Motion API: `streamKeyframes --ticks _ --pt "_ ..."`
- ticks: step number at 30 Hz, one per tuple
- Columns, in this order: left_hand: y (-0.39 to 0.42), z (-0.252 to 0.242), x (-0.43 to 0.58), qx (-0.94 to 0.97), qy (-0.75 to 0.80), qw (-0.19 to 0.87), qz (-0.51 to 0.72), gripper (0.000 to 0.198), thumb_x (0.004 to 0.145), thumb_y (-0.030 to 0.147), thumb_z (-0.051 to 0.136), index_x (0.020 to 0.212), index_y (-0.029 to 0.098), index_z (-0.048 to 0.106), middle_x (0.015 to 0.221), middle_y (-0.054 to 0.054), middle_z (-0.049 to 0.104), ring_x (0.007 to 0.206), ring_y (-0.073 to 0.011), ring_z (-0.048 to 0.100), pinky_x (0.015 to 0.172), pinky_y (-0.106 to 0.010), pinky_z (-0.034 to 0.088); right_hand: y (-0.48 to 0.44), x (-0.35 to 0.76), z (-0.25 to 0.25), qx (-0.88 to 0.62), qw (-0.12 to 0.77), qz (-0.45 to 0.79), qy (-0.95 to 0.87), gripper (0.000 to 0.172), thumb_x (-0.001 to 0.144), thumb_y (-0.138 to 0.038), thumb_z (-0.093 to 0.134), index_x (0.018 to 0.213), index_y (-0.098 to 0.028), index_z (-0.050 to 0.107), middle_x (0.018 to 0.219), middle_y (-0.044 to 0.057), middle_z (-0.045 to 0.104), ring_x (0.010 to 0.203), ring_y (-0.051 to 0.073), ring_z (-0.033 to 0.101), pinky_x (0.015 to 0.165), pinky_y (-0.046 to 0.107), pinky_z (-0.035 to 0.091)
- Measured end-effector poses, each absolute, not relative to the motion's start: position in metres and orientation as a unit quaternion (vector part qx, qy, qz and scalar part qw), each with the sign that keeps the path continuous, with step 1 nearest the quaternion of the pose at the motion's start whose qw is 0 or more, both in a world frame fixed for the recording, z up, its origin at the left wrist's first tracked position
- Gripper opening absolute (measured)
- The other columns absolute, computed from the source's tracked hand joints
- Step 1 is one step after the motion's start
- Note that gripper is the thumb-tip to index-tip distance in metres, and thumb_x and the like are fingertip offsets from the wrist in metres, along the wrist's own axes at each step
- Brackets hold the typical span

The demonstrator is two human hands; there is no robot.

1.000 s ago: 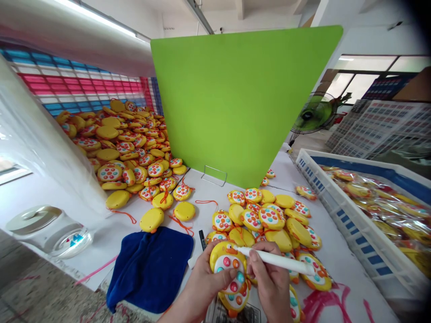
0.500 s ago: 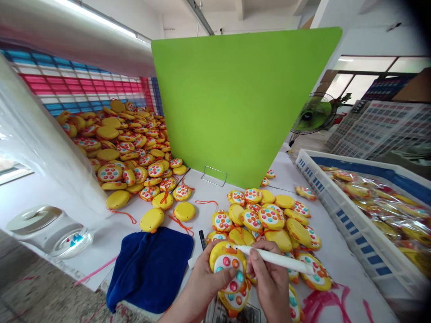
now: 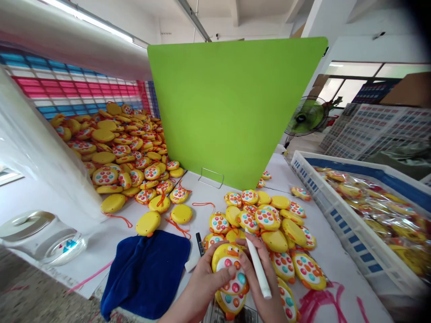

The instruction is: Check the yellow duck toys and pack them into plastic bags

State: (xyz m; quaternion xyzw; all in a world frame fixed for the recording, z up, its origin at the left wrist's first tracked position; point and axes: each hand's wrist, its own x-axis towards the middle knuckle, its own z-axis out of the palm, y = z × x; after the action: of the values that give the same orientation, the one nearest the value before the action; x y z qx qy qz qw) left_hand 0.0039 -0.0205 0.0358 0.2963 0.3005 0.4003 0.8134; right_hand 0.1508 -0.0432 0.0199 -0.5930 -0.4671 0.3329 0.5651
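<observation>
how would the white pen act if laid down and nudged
The white pen would probably roll, since its barrel looks round and smooth. It seems stiff, judging by its straight sides, and probably light, being slim in the right hand.

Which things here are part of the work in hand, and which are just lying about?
Part of the work:
- yellow toy, in the left hand
- white pen, in the right hand
- loose toys just beyond, probably

Apparently lying about:
- blue cloth
- clear jar
- fan
</observation>
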Motion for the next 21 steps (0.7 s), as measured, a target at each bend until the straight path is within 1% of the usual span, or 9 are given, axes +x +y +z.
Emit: streamKeyframes --ticks 5,8,10,11,13,15,17,19,21 --pt "-0.023 0.033 0.013 0.302 0.292 0.806 0.417 0.059 0.069 0.029 0.082 0.12 0.018 0.056 0.106 -0.01 0.07 0.091 -0.0248 0.067 0.084 -0.039 0.05 -0.037 0.145 0.022 -0.574 0.605 0.359 -0.42 0.048 0.089 -0.048 0.054 0.13 -0.027 0.047 0.127 0.01 0.061 0.117 0.028 0.056 0.093 0.043 0.049" --pt "-0.026 0.031 0.018 0.288 0.255 0.819 0.426 0.06 0.069 0.03 0.082 0.123 0.02 0.056 0.113 -0.01 0.068 0.099 -0.0248 0.065 0.091 -0.037 0.047 -0.036 0.136 0.018 -0.56 0.631 0.36 -0.398 0.047 0.09 -0.049 0.051 0.132 -0.028 0.044 0.132 0.01 0.057 0.121 0.027 0.053 0.094 0.043 0.048" --pt "-0.027 0.029 0.021 0.293 0.241 0.818 0.433 0.058 0.071 0.034 0.08 0.122 0.021 0.057 0.116 -0.01 0.066 0.104 -0.0246 0.063 0.094 -0.036 0.045 -0.037 0.132 0.012 -0.561 0.641 0.348 -0.392 0.047 0.091 -0.049 0.05 0.132 -0.028 0.042 0.134 0.01 0.054 0.123 0.027 0.051 0.095 0.044 0.046" --pt "-0.027 0.027 0.021 0.306 0.247 0.812 0.431 0.056 0.072 0.037 0.078 0.122 0.021 0.058 0.115 -0.009 0.067 0.103 -0.0244 0.062 0.093 -0.035 0.045 -0.038 0.131 0.008 -0.567 0.643 0.332 -0.393 0.047 0.091 -0.049 0.05 0.132 -0.027 0.042 0.135 0.011 0.053 0.123 0.028 0.05 0.097 0.045 0.045" --pt "-0.025 0.023 0.021 0.356 0.284 0.782 0.425 0.055 0.075 0.043 0.074 0.122 0.022 0.057 0.109 -0.008 0.068 0.098 -0.0241 0.064 0.088 -0.035 0.047 -0.04 0.131 0.001 -0.587 0.643 0.293 -0.396 0.048 0.091 -0.049 0.05 0.132 -0.025 0.043 0.133 0.012 0.053 0.124 0.029 0.048 0.098 0.046 0.042" --pt "-0.023 0.018 0.02 0.425 0.328 0.731 0.421 0.057 0.075 0.045 0.073 0.125 0.022 0.056 0.109 -0.007 0.068 0.096 -0.0249 0.063 0.086 -0.035 0.048 -0.04 0.134 -0.005 -0.601 0.643 0.264 -0.395 0.048 0.09 -0.049 0.051 0.131 -0.024 0.043 0.127 0.012 0.056 0.119 0.029 0.051 0.094 0.046 0.044" --pt "-0.02 0.015 0.017 0.487 0.355 0.674 0.427 0.056 0.077 0.044 0.072 0.126 0.022 0.056 0.118 -0.009 0.064 0.106 -0.0268 0.059 0.093 -0.035 0.045 -0.038 0.14 -0.006 -0.61 0.64 0.25 -0.395 0.049 0.09 -0.049 0.05 0.131 -0.023 0.043 0.12 0.012 0.059 0.113 0.029 0.054 0.09 0.045 0.045" --pt "-0.017 0.014 0.013 0.517 0.369 0.64 0.432 0.052 0.08 0.042 0.069 0.127 0.023 0.057 0.127 -0.009 0.06 0.116 -0.028 0.053 0.1 -0.035 0.04 -0.033 0.149 -0.003 -0.617 0.632 0.237 -0.405 0.049 0.09 -0.049 0.05 0.131 -0.023 0.045 0.117 0.012 0.06 0.111 0.028 0.055 0.091 0.045 0.044" --pt "-0.015 0.016 0.006 0.512 0.378 0.64 0.43 0.052 0.083 0.042 0.064 0.131 0.024 0.054 0.123 -0.009 0.06 0.115 -0.0268 0.052 0.098 -0.033 0.04 -0.024 0.161 0.004 -0.621 0.624 0.23 -0.415 0.048 0.089 -0.049 0.051 0.129 -0.023 0.047 0.116 0.011 0.061 0.11 0.028 0.056 0.092 0.044 0.043"
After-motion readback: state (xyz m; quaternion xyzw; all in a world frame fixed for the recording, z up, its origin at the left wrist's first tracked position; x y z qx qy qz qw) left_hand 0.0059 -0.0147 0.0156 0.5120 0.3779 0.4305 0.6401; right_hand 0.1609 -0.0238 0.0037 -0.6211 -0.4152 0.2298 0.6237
